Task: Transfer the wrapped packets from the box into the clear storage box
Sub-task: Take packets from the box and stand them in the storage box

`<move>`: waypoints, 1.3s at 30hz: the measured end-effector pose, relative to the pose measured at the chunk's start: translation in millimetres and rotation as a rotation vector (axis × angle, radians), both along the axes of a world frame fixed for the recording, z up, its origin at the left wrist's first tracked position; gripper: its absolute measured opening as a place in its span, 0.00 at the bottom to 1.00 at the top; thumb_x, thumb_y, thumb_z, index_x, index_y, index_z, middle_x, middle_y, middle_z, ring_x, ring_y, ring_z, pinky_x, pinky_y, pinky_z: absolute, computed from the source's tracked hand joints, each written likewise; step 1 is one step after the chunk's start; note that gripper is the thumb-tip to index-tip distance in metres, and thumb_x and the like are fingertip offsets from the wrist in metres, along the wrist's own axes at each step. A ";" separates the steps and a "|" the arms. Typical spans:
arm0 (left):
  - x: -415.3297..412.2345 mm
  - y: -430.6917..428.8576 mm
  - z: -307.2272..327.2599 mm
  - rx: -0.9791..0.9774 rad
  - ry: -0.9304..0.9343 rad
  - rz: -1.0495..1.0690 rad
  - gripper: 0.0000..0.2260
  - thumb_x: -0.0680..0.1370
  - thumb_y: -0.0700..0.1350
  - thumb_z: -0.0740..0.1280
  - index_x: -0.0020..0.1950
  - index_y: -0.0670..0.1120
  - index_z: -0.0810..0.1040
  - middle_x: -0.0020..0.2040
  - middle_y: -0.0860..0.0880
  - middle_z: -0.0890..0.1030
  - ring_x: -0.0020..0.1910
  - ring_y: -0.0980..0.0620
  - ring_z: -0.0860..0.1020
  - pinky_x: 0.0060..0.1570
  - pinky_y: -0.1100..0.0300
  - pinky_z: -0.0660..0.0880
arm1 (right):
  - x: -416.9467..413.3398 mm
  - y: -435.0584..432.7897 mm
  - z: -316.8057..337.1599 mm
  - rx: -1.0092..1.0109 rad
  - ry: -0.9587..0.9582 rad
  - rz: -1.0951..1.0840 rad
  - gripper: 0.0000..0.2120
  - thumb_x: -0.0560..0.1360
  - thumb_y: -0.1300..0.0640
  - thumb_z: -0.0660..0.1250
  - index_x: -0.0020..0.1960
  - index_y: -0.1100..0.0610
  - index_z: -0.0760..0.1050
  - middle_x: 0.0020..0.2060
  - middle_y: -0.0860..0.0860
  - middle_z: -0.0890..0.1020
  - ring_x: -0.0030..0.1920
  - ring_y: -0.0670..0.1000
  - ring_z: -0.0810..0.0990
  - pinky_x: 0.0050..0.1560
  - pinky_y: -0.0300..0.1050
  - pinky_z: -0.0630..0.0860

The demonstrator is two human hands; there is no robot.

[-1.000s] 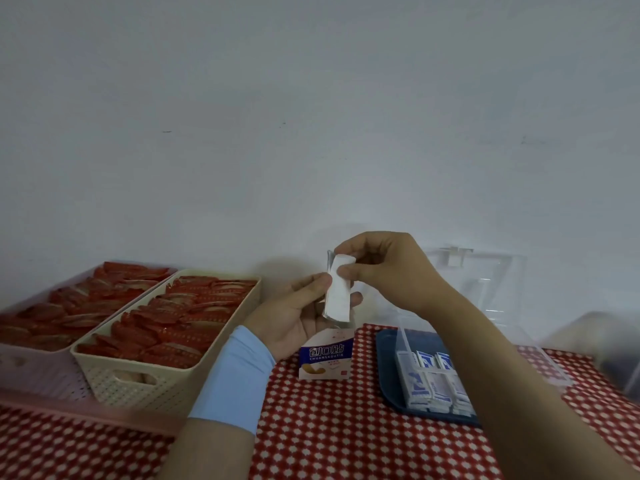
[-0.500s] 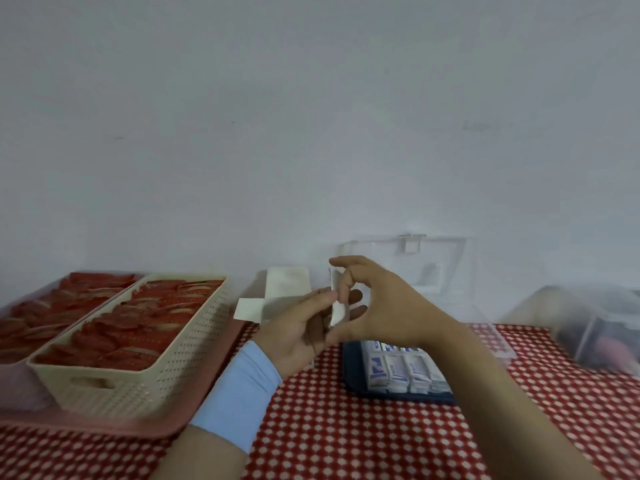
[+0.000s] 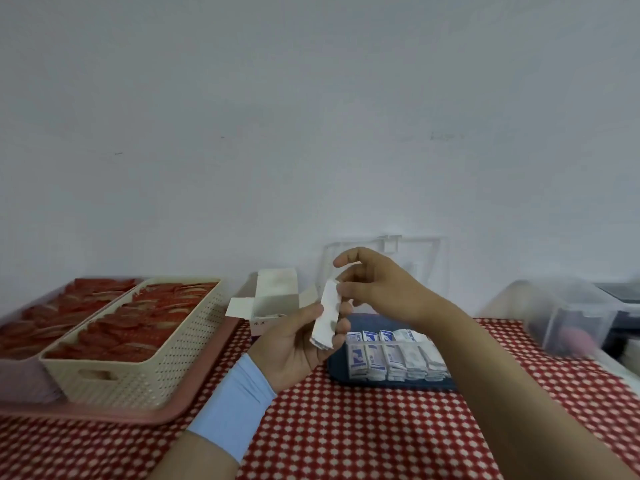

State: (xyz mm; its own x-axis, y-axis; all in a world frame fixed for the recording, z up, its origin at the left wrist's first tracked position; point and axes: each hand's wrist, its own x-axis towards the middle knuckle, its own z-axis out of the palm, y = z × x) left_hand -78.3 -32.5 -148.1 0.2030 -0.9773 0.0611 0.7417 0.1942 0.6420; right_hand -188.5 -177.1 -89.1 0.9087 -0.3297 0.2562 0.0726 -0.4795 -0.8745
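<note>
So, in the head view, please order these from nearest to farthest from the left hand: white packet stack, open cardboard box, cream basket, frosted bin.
1. White packet stack: gripped in the left hand.
2. Open cardboard box: just behind, slightly left.
3. Cream basket: farther left.
4. Frosted bin: far right.

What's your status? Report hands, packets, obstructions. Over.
Left hand grips packet stack, out of the open carton. Right hand at the stack's top, grip unclear. Clear storage box beside it, lid up, nothing in the way.
</note>
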 end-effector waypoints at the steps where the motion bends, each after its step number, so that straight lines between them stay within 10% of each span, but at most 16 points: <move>1: -2.2 2.5 0.6 -0.007 -0.003 -0.016 0.26 0.60 0.34 0.83 0.57 0.34 0.82 0.48 0.36 0.81 0.38 0.44 0.83 0.36 0.52 0.83 | -2.5 -0.6 2.6 -0.021 0.053 -0.007 0.12 0.77 0.63 0.70 0.59 0.55 0.78 0.43 0.53 0.85 0.42 0.50 0.83 0.53 0.53 0.79; 8: -6.8 7.1 4.7 0.072 -0.118 0.023 0.30 0.70 0.40 0.77 0.69 0.35 0.71 0.53 0.36 0.82 0.46 0.42 0.84 0.41 0.51 0.83 | -17.7 -2.3 17.7 -0.090 0.193 0.013 0.04 0.76 0.57 0.72 0.48 0.55 0.86 0.43 0.52 0.87 0.42 0.48 0.83 0.51 0.46 0.79; 15: -9.3 -0.1 33.9 0.447 -1.003 0.422 0.07 0.79 0.40 0.69 0.55 0.40 0.80 0.50 0.41 0.85 0.50 0.42 0.85 0.55 0.43 0.80 | -19.2 -8.4 27.0 -0.148 0.163 -0.146 0.04 0.74 0.59 0.73 0.46 0.56 0.87 0.40 0.54 0.86 0.36 0.47 0.79 0.43 0.46 0.76; 25: -25.5 -5.4 38.5 0.110 -0.146 0.111 0.14 0.76 0.40 0.67 0.60 0.36 0.77 0.45 0.40 0.81 0.38 0.47 0.81 0.39 0.55 0.82 | -21.8 -1.8 31.7 -0.155 0.009 -0.149 0.07 0.74 0.56 0.74 0.52 0.52 0.82 0.43 0.46 0.85 0.41 0.46 0.81 0.47 0.41 0.76; 31: -24.9 -10.3 39.2 0.091 -0.148 0.186 0.10 0.73 0.44 0.71 0.48 0.39 0.86 0.46 0.42 0.83 0.43 0.48 0.83 0.41 0.57 0.83 | -38.5 13.1 29.7 -0.364 0.045 0.008 0.18 0.61 0.48 0.82 0.40 0.49 0.73 0.61 0.37 0.77 0.61 0.37 0.76 0.59 0.34 0.71; 39: -31.9 -4.8 44.4 0.113 -0.158 0.211 0.11 0.74 0.45 0.69 0.49 0.39 0.86 0.48 0.41 0.84 0.42 0.48 0.85 0.35 0.57 0.82 | -31.9 25.2 26.0 -0.556 -0.016 -0.024 0.21 0.58 0.50 0.83 0.37 0.53 0.71 0.47 0.43 0.77 0.41 0.48 0.81 0.44 0.50 0.81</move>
